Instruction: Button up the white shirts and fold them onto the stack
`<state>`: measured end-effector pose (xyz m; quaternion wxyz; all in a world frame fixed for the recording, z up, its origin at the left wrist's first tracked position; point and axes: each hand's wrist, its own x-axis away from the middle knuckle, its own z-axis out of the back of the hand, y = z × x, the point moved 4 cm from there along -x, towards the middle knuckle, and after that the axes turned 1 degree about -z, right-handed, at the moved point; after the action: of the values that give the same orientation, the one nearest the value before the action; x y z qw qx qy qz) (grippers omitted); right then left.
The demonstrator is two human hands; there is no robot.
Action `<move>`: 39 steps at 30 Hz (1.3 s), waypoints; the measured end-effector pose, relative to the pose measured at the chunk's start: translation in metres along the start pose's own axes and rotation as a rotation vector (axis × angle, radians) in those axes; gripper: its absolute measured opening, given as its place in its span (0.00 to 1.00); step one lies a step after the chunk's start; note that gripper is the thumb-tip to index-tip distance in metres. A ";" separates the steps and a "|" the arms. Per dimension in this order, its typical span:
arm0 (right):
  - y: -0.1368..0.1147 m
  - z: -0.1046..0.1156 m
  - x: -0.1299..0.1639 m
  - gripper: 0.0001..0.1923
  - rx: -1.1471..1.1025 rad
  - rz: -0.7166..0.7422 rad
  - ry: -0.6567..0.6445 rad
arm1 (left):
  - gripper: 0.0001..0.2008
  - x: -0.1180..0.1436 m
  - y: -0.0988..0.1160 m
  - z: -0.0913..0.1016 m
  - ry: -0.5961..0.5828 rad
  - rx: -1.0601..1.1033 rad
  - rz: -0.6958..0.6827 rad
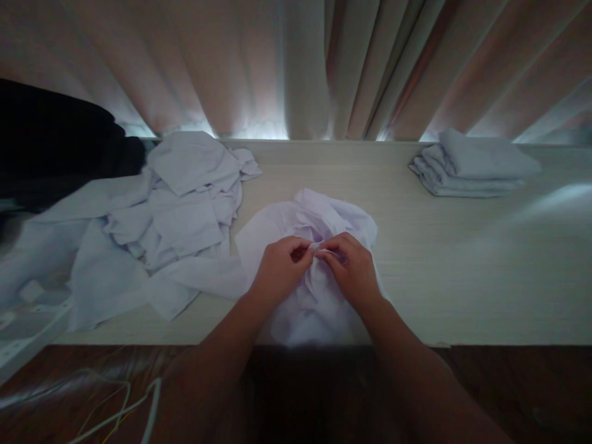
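the left hand (pixel 284 265) and the right hand (pixel 354 268) meet over a bunched white cloth (pixel 263 231), thumbs and fingertips closed in a pinch on a small fold of it, the two grips nearly touching. the room is dim, so exactly what part of the cloth sits in the pinch is hard to make out. the white cloth lies in front of the person on a pale tabletop (pixel 462 265), crumpled, its lower part reaching the near edge. to the left spreads a loose white pile (pixel 185 213), one strip of it running up to the white cloth near the left forearm. behind that pile, at the far left, is a black bundle (pixel 55 135). well apart on the right, near the back edge, sits a folded white stack (pixel 485 163). pleated curtains (pixel 240 61) hang behind the table, and pale cords (pixel 152 407) show at the lower left.
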<state>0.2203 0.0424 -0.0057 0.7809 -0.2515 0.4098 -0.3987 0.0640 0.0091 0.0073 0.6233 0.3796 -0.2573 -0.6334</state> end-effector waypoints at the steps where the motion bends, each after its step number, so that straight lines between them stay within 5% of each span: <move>1: 0.000 0.000 0.000 0.03 -0.009 -0.013 0.000 | 0.08 0.000 0.000 0.000 -0.004 -0.006 -0.011; 7: 0.005 0.003 0.001 0.06 -0.152 -0.144 0.027 | 0.09 0.001 0.001 -0.003 -0.036 0.001 -0.059; 23: -0.002 0.008 -0.001 0.05 -0.135 -0.026 -0.014 | 0.13 -0.002 -0.006 -0.006 -0.166 0.341 0.202; 39: -0.002 0.002 0.004 0.04 -0.205 -0.071 -0.089 | 0.07 -0.003 -0.008 -0.014 -0.217 0.342 0.073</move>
<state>0.2223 0.0378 -0.0049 0.7540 -0.3617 0.4043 -0.3705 0.0699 0.0148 -0.0068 0.5411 0.3998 -0.4404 -0.5945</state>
